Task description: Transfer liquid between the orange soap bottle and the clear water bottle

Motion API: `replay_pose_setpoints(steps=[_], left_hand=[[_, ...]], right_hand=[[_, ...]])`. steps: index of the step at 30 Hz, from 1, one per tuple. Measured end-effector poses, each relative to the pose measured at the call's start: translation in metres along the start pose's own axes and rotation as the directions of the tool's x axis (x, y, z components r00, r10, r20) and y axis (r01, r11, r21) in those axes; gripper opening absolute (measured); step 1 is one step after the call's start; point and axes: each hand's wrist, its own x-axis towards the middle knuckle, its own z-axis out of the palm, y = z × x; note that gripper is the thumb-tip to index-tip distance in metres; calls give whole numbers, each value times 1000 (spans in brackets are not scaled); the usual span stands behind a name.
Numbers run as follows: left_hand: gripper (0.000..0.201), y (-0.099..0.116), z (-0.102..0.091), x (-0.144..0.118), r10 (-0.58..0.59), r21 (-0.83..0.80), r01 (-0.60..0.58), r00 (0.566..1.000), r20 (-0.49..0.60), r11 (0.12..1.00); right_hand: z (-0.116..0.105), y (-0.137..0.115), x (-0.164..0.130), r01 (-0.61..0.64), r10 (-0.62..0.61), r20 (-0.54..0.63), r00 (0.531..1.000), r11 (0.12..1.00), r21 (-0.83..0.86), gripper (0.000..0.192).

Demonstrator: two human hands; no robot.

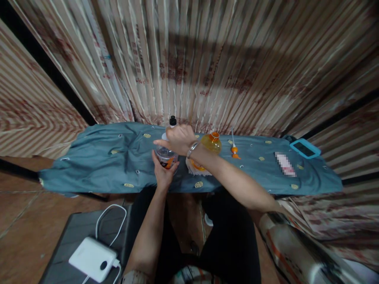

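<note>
My left hand is wrapped round the body of a clear plastic bottle with an orange and dark label. Over the top of that bottle, my right hand is closed, one digit pointing left; whatever its fingers grip is hidden beneath them. A bottle with a black cap stands just behind this hand. Under my right forearm, an orange-yellow transparent bottle stands with its neck uncapped, partly hidden. To its right lies an orange pump head with a clear tube.
A blue-green patterned cloth covers the narrow table. A pale cloth lies by the orange bottle. Farther right are a blurred pink-white packet and a blue-framed device. A white power bank with cables rests on a dark seat.
</note>
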Motion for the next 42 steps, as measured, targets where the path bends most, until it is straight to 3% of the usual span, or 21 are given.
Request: replay_pose_setpoints(steps=[8,16,22,31,37,42], left_hand=[[79,-8,4,3,11,-29,-11,1000,5,1000],[77,-8,3,2,-7,-28,7,1000,4,1000],[77,-5,1,2,-9,11,9,1000,26,1000],[75,0,1,3,-13,22,12,999,29,1000],[73,1,2,3,-17,-29,18,1000,16,999],[74,0,2,3,-15,-4,15,1000,11,1000]], right_hand=[[0,10,1,146,-135,113,984,984,-98,65],[-9,16,6,307,-278,207,938,944,-123,59],[-20,21,10,460,-421,289,860,885,-80,38],[-36,22,22,550,-525,361,771,834,36,22],[-42,18,17,515,-532,304,790,846,142,30],[-47,28,2,353,-424,152,893,868,348,38]])
